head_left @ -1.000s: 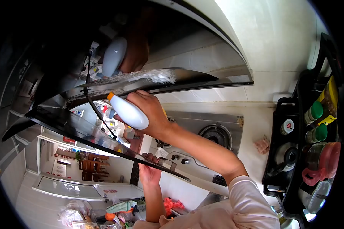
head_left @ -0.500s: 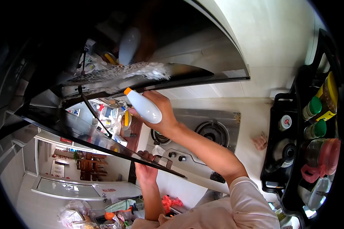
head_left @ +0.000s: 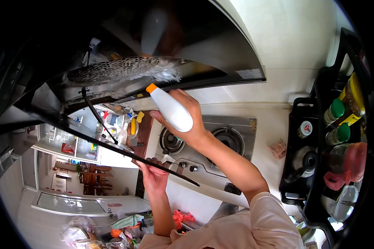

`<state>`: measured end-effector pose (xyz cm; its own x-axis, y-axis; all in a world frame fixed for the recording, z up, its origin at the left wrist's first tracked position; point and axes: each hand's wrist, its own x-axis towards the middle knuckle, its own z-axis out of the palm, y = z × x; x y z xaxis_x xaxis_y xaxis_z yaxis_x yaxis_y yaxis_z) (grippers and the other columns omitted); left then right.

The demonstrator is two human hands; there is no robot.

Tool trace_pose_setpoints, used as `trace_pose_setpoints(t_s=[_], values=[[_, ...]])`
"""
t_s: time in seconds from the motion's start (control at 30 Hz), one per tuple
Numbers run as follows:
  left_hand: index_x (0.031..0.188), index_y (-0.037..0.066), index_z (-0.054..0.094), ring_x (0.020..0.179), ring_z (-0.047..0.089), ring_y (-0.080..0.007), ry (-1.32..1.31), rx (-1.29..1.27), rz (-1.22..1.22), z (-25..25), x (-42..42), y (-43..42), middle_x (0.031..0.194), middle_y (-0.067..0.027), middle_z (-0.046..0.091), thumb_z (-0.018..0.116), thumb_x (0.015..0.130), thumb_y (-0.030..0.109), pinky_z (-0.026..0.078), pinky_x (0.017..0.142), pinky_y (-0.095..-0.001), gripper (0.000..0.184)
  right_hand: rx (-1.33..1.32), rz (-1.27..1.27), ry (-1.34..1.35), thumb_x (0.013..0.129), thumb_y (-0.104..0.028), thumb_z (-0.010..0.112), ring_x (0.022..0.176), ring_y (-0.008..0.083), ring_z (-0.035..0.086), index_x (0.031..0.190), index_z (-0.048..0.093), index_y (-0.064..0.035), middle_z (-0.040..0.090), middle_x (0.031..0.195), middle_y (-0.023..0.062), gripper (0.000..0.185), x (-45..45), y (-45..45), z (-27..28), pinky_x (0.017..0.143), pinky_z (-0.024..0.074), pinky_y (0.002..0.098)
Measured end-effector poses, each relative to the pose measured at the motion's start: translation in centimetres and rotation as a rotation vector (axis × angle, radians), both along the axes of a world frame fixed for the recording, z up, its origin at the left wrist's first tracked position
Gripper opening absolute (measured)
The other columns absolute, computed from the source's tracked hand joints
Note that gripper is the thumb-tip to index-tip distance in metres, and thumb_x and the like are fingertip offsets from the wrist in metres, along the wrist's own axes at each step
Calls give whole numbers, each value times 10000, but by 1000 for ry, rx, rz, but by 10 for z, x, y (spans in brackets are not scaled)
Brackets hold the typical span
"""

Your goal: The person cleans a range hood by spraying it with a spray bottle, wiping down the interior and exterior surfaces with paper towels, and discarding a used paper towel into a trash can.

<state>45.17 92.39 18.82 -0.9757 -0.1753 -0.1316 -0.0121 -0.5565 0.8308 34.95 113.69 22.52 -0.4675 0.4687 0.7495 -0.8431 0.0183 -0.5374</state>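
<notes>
My right hand (head_left: 196, 118) is wrapped round a white squeeze bottle (head_left: 172, 110) with an orange cap, its tip pointing toward the underside of a dark range hood (head_left: 220, 79). White foam (head_left: 165, 74) clings to one end of the hood's perforated mesh (head_left: 108, 69). Lower down, my left hand (head_left: 154, 179) grips the edge of the hood's hinged dark glass panel (head_left: 178, 175), fingers partly hidden behind it. A thin support rod (head_left: 99, 118) runs between hood and panel. Beneath my right arm lies a gas stove (head_left: 248, 124) with two burners.
A black rack (head_left: 297, 166) with green-capped jars (head_left: 337, 108), a kettle (head_left: 305, 159) and a pink-lidded jar (head_left: 351, 162) stands at the right. A crumpled cloth (head_left: 277, 149) lies beside the stove. Bagged goods (head_left: 81, 230) are piled at lower left.
My right hand and the bottle have shifted slightly right and up in view. The panel now appears more edge-on, with more of the mesh exposed. My left hand still holds its edge.
</notes>
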Motion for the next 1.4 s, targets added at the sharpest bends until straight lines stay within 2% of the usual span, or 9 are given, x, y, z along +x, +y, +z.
trace_pose_setpoints(t_s=[0.23, 0.33, 0.47, 0.5, 0.83, 0.87, 1.23, 1.37, 1.4], values=[[1100, 107, 572, 1112, 550, -204, 108, -111, -118, 8, -2, 9, 1013, -69, 666, 478, 907, 527, 377, 1039, -446, 471, 56, -73, 14, 633, -134, 820, 685, 301, 512, 852, 599, 0, 543, 764, 119, 339, 18, 8, 14, 601, 434, 381], [1042, 218, 598, 940, 537, -86, 189, -154, -336, 11, 1, 10, 975, 111, 604, 493, 916, 479, 382, 958, -454, 308, 29, -74, 16, 664, -114, 807, 663, 283, 497, 839, 591, -1, 540, 742, 110, 299, 23, 11, 16, 601, 425, 361], [1050, 222, 595, 894, 536, -83, 83, 24, -95, -2, -4, 0, 853, 119, 556, 532, 894, 469, 397, 965, -429, 300, 11, -76, 5, 703, -92, 788, 612, 257, 452, 801, 569, 0, 496, 680, 95, 257, 32, 11, 10, 579, 398, 341], [1142, 134, 574, 1195, 489, -193, 100, 96, -141, -5, -5, -6, 1225, -47, 571, 559, 875, 500, 336, 1070, -427, 453, 7, -80, -7, 702, -90, 788, 609, 257, 451, 797, 566, 1, 494, 679, 94, 257, 37, 11, 10, 577, 396, 343], [1027, 102, 611, 1003, 579, -137, 129, 166, -208, -9, -10, -9, 1058, 1, 644, 565, 887, 461, 427, 958, -346, 387, 60, -124, -136, 772, -161, 767, 629, 159, 470, 820, 548, -10, 487, 686, 48, 270, 57, 22, -1, 600, 418, 280], [1030, 101, 609, 999, 577, -134, 141, 180, -211, -10, -11, -11, 1058, 1, 642, 564, 888, 460, 429, 948, -333, 389, -60, -55, -174, 720, -217, 802, 632, 290, 500, 758, 534, -25, 519, 669, 108, 332, 48, 19, -9, 584, 424, 362], [963, 111, 595, 895, 559, -137, 120, 161, -241, -3, -9, -4, 972, 7, 625, 586, 868, 498, 423, 774, -293, 398, 155, -214, -137, 749, -247, 781, 620, 271, 510, 781, 546, -30, 522, 663, 102, 322, 74, 27, -8, 600, 436, 355], [1045, 102, 598, 900, 566, -144, 133, 195, -331, -9, -13, -11, 995, -1, 630, 566, 875, 513, 423, 793, -303, 445, 51, -197, -225, 760, -250, 779, 613, 221, 531, 812, 580, -24, 562, 682, 100, 306, 57, 22, -17, 606, 456, 329], [1054, 103, 597, 899, 567, -145, 114, 185, -323, -9, -11, -12, 995, -2, 630, 564, 875, 516, 422, 794, -303, 452, 119, -197, -367, 806, -116, 712, 753, 107, 574, 1004, 624, 0, 648, 832, 67, 245, 60, 24, -21, 709, 476, 266]])
